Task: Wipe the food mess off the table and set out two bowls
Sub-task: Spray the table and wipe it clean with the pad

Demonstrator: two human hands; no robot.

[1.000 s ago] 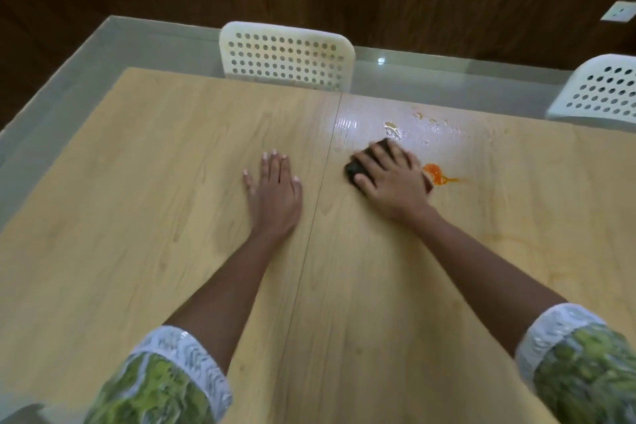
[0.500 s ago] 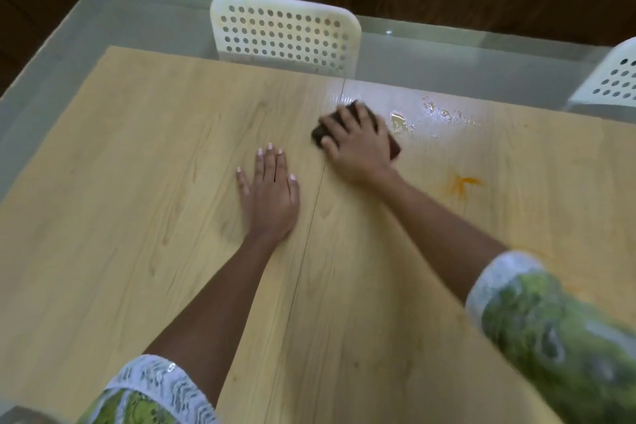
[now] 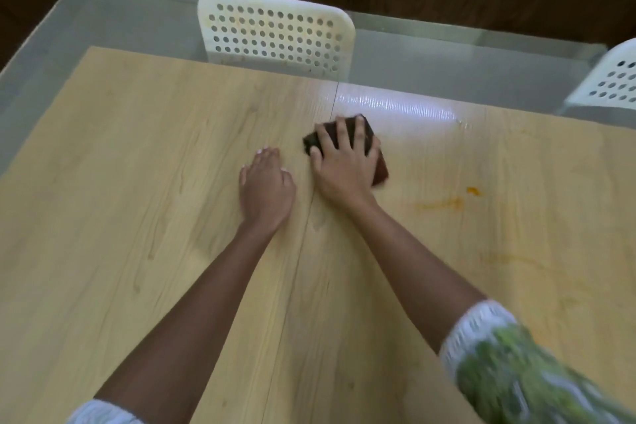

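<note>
Step in hand, as judged: wiping; bowls not set out, none in view. A dark cloth (image 3: 373,153) is pressed flat to the table (image 3: 137,217) under the right hand (image 3: 344,162), fingers spread and straight over it, not curled round it. The left hand (image 3: 266,188) is rested on the table just left of the right hand, not touching it, nothing held; its fingers look bent, but how far cannot be told.

Cloth is mostly covered by the hand. Its long axis appears to run from far-left to near-right of the right hand, one corner poking out beyond the fingertips, another beside the heel of the palm.

An orange smear (image 3: 444,205) is left to the right of the right forearm, plus an orange blob (image 3: 472,191) further right. Next move likely calls for a sweep of the cloth rightward across both, pressure kept on.
</note>
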